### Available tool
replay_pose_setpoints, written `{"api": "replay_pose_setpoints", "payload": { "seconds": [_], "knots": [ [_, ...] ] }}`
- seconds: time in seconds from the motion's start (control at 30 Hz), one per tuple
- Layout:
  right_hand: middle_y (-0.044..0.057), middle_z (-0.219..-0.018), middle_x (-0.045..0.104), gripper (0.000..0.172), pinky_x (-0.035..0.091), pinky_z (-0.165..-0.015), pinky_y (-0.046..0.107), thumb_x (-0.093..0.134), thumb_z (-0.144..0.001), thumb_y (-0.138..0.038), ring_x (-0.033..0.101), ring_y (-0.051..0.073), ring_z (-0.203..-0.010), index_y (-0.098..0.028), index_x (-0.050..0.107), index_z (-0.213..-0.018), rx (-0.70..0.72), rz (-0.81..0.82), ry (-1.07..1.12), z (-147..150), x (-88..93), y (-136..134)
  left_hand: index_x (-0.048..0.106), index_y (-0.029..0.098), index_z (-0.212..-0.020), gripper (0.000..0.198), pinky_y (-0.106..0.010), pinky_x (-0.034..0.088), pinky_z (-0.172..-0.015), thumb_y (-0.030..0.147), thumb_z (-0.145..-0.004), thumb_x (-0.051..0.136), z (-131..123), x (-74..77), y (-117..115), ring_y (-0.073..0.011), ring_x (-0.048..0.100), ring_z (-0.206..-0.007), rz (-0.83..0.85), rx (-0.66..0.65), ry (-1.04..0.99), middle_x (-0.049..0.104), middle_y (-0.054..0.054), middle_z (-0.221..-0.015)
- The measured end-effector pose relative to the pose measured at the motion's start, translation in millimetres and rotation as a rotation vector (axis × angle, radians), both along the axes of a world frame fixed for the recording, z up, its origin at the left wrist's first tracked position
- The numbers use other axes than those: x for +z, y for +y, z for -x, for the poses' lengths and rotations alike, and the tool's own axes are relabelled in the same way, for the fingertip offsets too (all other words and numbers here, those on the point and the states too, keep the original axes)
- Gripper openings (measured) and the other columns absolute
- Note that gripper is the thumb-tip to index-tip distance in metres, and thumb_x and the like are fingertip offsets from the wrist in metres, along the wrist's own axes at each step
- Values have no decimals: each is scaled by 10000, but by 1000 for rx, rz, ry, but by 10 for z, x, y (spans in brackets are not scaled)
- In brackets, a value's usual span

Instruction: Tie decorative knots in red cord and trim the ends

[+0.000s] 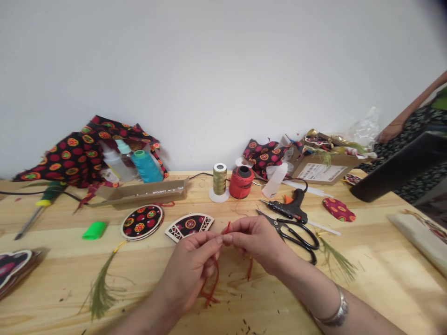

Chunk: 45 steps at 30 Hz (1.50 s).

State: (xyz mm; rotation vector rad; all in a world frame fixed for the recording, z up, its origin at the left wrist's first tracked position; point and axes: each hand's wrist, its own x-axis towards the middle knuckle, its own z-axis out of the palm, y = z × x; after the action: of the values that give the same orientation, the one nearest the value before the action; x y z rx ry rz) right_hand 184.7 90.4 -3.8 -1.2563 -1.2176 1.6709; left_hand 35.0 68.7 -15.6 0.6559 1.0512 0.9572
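The wooden table [384,279] carries everything. Toward its far right edge a cardboard box [335,165] shows a white label (its print is too small to read). Near the middle, black scissors [296,235] lie just beside the right hand [258,242]. That hand and the left hand [193,270] meet fingertip to fingertip toward the near edge, each pinching the red cord [215,279], whose loose ends hang below both grips toward the tabletop.
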Motion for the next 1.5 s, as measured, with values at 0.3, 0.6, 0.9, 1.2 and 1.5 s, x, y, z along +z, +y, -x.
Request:
{"api": "replay_pose_setpoints", "payload": {
  "seconds": [0.3, 0.6, 0.9, 1.2, 1.5],
  "knots": [
    [-62, -507, 478, 126, 260, -461, 198, 632, -671, -186, 341, 59, -473, -137, 578, -569, -26, -90, -203, 20, 57, 19, 661, 126, -661, 131, -154, 151, -364, 249, -703, 677, 2, -40, -6, -17, 271, -396, -12, -32, 56, 458, 60, -488],
    [-37, -568, 510, 165, 324, -538, 200, 545, -751, -174, 416, 90, -555, -148, 549, -589, 18, -325, -375, -59, 5, 48, 662, 117, -714, 167, -153, 124, -373, 283, -710, 677, 15, 12, 33, -9, 229, -400, 8, -64, 108, 564, 10, -559],
    [-2, -645, 602, 131, 345, -582, 217, 523, -788, -151, 496, 117, -609, -166, 592, -678, -22, -575, -624, -62, -1, 11, 657, 124, -715, 155, -143, 135, -390, 275, -706, 689, 55, 28, 45, -16, 236, -424, -15, -14, 31, 365, 86, -514],
    [-14, -609, 590, 143, 352, -575, 216, 528, -785, -160, 492, 111, -588, -166, 578, -651, -52, -520, -540, -53, 9, 5, 601, 157, -639, 210, -176, 161, -373, 334, -743, 641, 13, -11, -6, -32, 235, -369, -58, -172, 78, 335, 97, -420],
    [-36, -519, 501, 158, 289, -455, 203, 519, -750, -209, 362, 74, -456, -158, 550, -604, -43, -235, -189, -23, 4, 19, 676, 170, -688, 178, -184, 338, -375, 341, -706, 633, 0, -10, -16, -70, 438, -384, -235, -201, 481, 491, 53, -531]
  ]
}}
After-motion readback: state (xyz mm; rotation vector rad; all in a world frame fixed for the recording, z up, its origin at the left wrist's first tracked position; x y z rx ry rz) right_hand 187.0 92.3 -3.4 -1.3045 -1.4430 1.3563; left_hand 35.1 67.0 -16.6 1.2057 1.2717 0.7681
